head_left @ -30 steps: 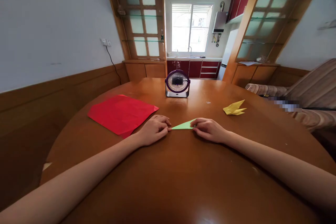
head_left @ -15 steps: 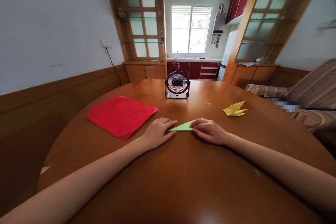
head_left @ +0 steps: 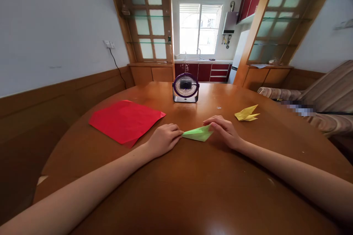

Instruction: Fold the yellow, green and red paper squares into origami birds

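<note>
Green paper (head_left: 199,133) newly lifted, between hands

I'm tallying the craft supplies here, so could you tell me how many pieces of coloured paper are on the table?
3: a flat red sheet on the left, a folded green piece between both hands at the middle, and a folded yellow piece on the right. None looks hidden.

— What's on the round wooden counter (head_left: 193,176)?
— A folded green paper piece (head_left: 198,133), left hand (head_left: 163,140) pinning its tip, right hand (head_left: 224,130) pinching its raised end.
— At ten o'clock?
— A flat red paper sheet (head_left: 125,120).
</note>
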Tool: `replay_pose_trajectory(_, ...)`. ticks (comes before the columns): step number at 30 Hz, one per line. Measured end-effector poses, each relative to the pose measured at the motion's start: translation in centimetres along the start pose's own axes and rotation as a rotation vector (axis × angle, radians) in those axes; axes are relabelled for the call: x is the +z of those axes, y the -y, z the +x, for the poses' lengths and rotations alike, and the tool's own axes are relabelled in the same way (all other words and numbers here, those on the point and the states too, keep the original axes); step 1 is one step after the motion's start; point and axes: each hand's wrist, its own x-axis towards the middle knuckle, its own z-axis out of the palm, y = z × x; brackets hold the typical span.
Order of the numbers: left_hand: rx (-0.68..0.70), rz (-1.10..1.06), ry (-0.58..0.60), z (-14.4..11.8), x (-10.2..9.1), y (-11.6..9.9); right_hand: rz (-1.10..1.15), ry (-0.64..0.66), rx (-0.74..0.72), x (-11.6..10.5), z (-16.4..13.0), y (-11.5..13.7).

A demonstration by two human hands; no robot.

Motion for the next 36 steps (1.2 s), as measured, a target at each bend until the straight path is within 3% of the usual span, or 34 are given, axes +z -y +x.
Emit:
replay_pose_trajectory(2,0.021,0.040,0.013,0.0,-0.1,-0.1,0.024,0.051,0.010,0.0,-0.1,0.3)
replay_pose_trajectory(5,0.077,0.124,0.051,-0.1,-0.4,-0.3,0.229,0.165,0.084,0.3,-0.3,0.4)
replay_pose_trajectory(8,0.123,0.158,0.079,-0.1,-0.8,-0.6,0.446,0.194,0.136,0.5,-0.4,0.2)
replay_pose_trajectory(11,0.104,0.121,0.085,0.0,-1.0,-0.9,0.499,0.243,0.222,0.7,-0.3,0.0)
replay_pose_trajectory(15,0.052,0.073,0.084,0.2,-0.7,-0.8,0.422,0.348,0.300,1.2,-0.2,0.0)
replay_pose_trajectory(23,-0.072,-0.033,0.076,0.5,0.2,-0.2,-0.020,0.351,0.142,1.7,0.1,-0.1)
replay_pose_trajectory(31,-0.332,-0.316,0.106,1.4,0.0,-0.7,-0.040,0.283,0.260,2.4,0.5,0.2)
replay_pose_trajectory(36,-0.369,-0.453,0.101,1.7,0.0,-1.1,0.040,0.267,0.263,2.5,0.4,0.2)
